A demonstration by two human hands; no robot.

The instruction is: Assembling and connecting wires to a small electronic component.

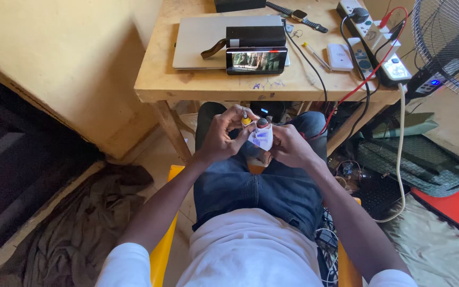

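- Desk (208, 85): wooden, ahead of the person's knees. Carries a closed laptop (203, 37), a phone (256, 60) propped sideways with its screen lit, a black box (255, 36) on top of the laptop, a watch (299, 15), a white adapter (339, 56) and a power strip (378, 45) with red and black leads running down off the edge.
- Fan (450, 45): far right, grille only partly in frame.
- Cloth (81, 234): crumpled on the floor, lower left. Red board (455, 204) and cable clutter on the floor to the right.
- Person sits on a yellow chair (163, 250), jeans, white shirt, both forearms drawn in over the lap.
- Left hand (221, 135): curled, fingertips pinching a small yellow-tipped tool (246, 119), tip pointing up and just beside the part.
- Right hand (288, 146): curled around a small white part (262, 137) with a dark red knob on top, thumb and fingers clamping it from the right.
- Part sits between the two hands, above the thighs, below the desk edge, clear of the desk.
- Step in hand, as I read it: fine work on the part, tool brought up to it. Whether tool and part actually touch, can't tell, too small.
- Next move likely needs a steady right-hand clamp and precise left-hand tip placement, since nothing braces the part except the fingers.
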